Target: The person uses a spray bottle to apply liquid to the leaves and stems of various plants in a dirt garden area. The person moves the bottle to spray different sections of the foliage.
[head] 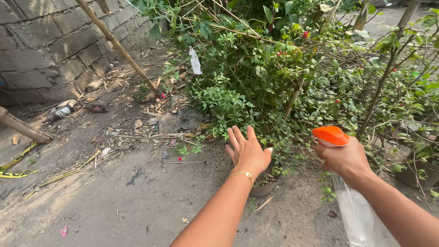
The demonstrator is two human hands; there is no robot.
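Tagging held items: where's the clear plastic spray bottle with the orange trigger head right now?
In the head view, lower right: the clear plastic spray bottle with the orange trigger head is gripped in the right hand, beside the leafy green bush, right of the left hand.

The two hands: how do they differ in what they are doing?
The left hand is open with fingers spread, reaching into the shrub above a small pot; the right hand is closed around a spray bottle. The left wrist wears a gold bracelet; the right wrist is bare. Both extend toward the plant.
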